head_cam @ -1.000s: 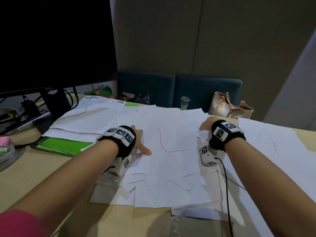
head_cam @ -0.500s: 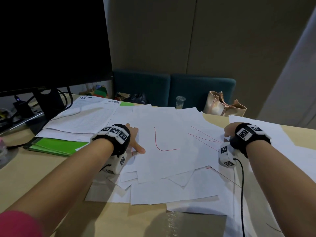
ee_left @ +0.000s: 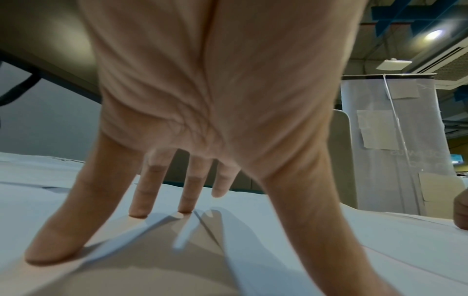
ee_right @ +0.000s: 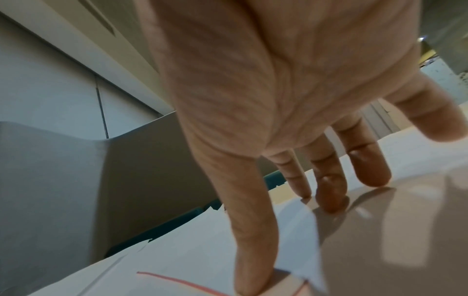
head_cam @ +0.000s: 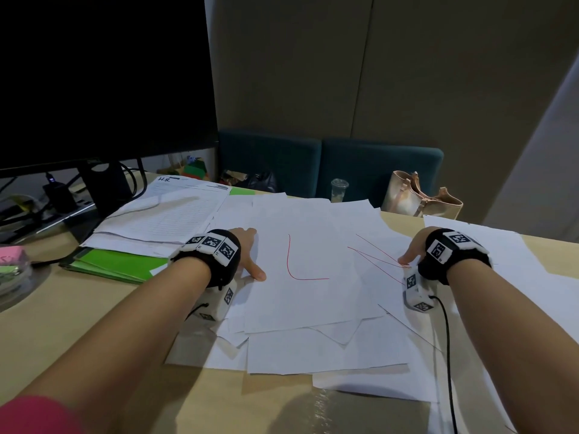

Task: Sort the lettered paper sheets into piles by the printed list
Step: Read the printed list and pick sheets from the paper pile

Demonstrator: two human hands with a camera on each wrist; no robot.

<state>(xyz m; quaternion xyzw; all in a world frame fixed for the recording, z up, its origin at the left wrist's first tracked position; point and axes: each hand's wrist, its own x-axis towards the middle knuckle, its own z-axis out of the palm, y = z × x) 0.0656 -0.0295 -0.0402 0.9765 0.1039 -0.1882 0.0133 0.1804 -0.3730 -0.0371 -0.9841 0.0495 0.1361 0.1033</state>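
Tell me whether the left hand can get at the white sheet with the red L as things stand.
Probably yes: the left hand presses flat beside the white sheet with the red L, which lies topmost on the pile with nothing covering it.

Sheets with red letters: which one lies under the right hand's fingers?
The sheet with straight slanted red lines, right of the L sheet; the right hand presses it.

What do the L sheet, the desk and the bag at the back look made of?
L sheet: thin matte white paper, lying flat with crisp edges. Desk: pale wood-look top, likely laminate, smooth with a slight sheen. Bag: beige, soft sheen, possibly leather or imitation.
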